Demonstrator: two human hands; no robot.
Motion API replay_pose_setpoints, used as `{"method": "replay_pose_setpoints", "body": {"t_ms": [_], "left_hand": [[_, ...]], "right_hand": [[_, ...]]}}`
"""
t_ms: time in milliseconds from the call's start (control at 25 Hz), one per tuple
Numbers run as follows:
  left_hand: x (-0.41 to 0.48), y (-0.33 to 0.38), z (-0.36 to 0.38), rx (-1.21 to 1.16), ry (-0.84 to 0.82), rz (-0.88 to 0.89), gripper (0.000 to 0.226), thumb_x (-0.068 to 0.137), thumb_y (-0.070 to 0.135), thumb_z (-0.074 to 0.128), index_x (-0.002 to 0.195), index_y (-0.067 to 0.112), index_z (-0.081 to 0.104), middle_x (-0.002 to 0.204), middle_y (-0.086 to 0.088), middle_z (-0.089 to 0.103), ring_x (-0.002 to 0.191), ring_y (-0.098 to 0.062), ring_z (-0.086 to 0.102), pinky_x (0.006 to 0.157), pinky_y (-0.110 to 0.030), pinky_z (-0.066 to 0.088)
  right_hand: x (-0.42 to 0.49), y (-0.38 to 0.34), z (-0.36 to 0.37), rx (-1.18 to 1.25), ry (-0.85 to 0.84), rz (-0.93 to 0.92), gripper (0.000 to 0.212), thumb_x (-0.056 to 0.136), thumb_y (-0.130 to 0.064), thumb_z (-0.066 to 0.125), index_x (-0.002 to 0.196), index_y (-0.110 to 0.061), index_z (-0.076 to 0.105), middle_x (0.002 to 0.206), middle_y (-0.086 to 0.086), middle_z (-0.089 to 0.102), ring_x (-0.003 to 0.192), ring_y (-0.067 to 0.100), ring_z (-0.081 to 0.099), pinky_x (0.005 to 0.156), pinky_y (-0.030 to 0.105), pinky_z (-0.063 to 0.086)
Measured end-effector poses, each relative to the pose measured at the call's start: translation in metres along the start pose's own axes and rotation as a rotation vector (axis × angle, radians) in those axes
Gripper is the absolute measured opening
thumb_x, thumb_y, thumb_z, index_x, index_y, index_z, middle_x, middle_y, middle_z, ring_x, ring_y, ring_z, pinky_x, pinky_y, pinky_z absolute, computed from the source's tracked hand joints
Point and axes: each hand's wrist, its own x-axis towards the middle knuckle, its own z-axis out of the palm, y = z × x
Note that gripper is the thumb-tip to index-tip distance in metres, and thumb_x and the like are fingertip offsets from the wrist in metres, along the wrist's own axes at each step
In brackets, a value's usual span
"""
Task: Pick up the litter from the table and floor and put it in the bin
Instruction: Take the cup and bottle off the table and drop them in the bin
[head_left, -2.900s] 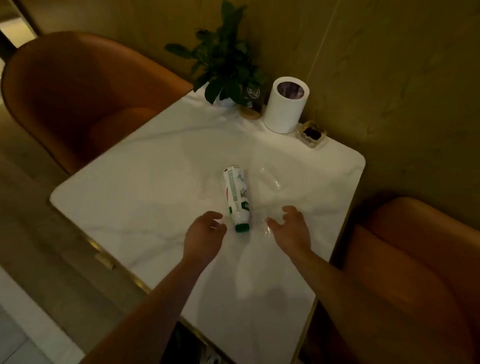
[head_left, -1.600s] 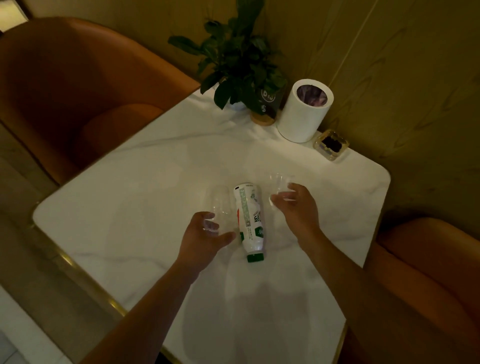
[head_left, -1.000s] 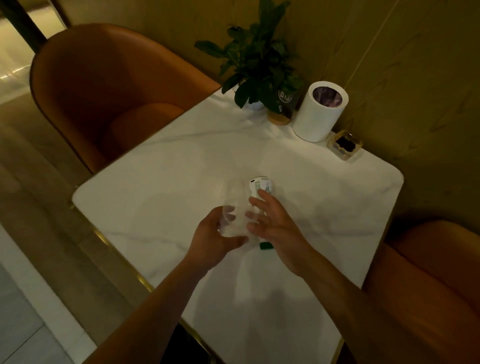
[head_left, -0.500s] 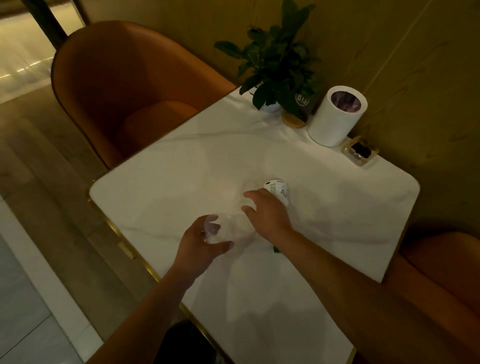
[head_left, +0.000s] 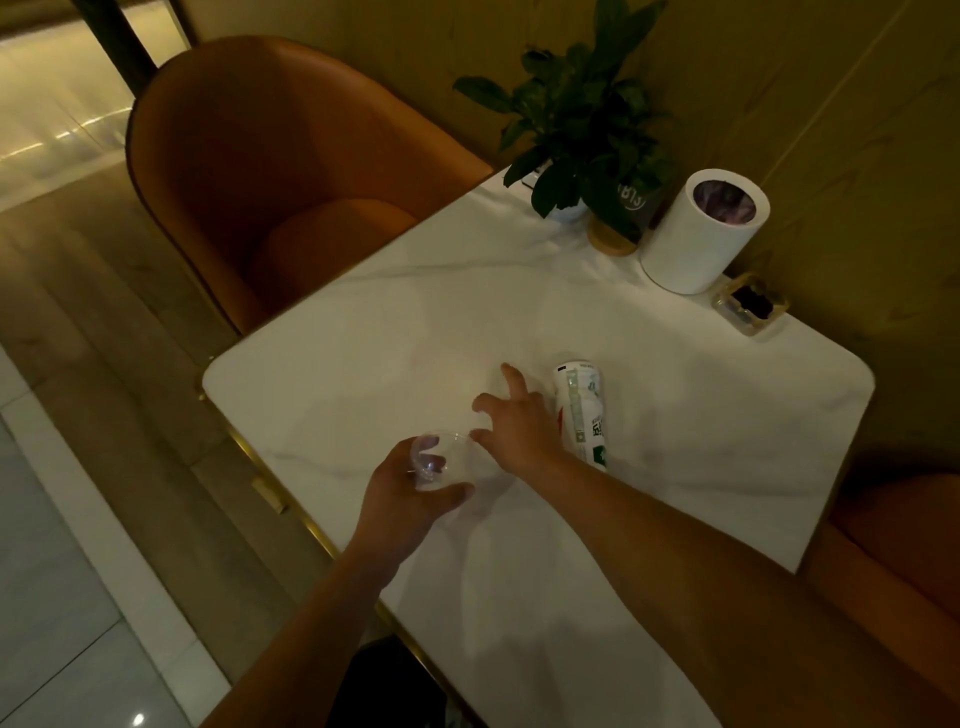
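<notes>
A clear plastic cup (head_left: 441, 462) is gripped in the left hand (head_left: 410, 493) at lower centre of the frame, fingers curled round its thin wall; it is judged light and easily crushed, best held gently near the rim. The right hand (head_left: 519, 428) is spread open and empty, just beside the white bottle (head_left: 582, 410) lying on the table (head_left: 675, 415), likely light and smooth, best taken round its middle.

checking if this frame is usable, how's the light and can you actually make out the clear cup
Head view: dim, warm light, soft overall. The clear cup in the left hand shows only as faint rim highlights against the pale table. The bottle label is blurred. Wide-angle bending curves the table edges.
</notes>
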Motion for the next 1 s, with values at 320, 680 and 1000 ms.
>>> {"method": "replay_pose_setpoints", "body": {"t_ms": [320, 680, 1000], "left_hand": [[-0.002, -0.006, -0.012, 0.079, -0.013, 0.014, 0.065, 0.060, 0.010, 0.091, 0.118, 0.018, 0.063, 0.098, -0.002, 0.070, 0.088, -0.018, 0.067, 0.075, -0.026, 0.052], [-0.015, 0.010, 0.005, 0.200, -0.138, 0.150, 0.076, 0.057, 0.018, 0.092, 0.125, 0.025, 0.059, 0.110, 0.002, 0.068, 0.101, -0.015, 0.064, 0.086, -0.025, 0.047], [-0.039, 0.022, 0.024, 0.326, -0.195, 0.298, 0.082, 0.051, 0.040, 0.087, 0.126, 0.032, 0.056, 0.115, 0.007, 0.065, 0.104, -0.014, 0.063, 0.092, -0.036, 0.053]], "right_hand": [[-0.054, 0.013, -0.039, 0.960, 0.091, 0.081, 0.015, 0.088, -0.024, 0.066, 0.077, -0.034, 0.062, 0.110, -0.007, 0.056, 0.105, 0.022, 0.060, 0.084, 0.045, 0.057], [-0.126, 0.021, -0.089, 1.469, -0.007, 0.283, 0.031, 0.087, -0.023, 0.062, 0.116, -0.015, 0.061, 0.113, 0.009, 0.073, 0.080, 0.034, 0.069, 0.063, 0.038, 0.054], [-0.154, 0.006, -0.088, 1.024, -0.061, 0.197, 0.026, 0.091, -0.041, 0.058, 0.110, -0.025, 0.063, 0.108, 0.001, 0.065, 0.075, 0.018, 0.067, 0.062, 0.035, 0.056]]}}
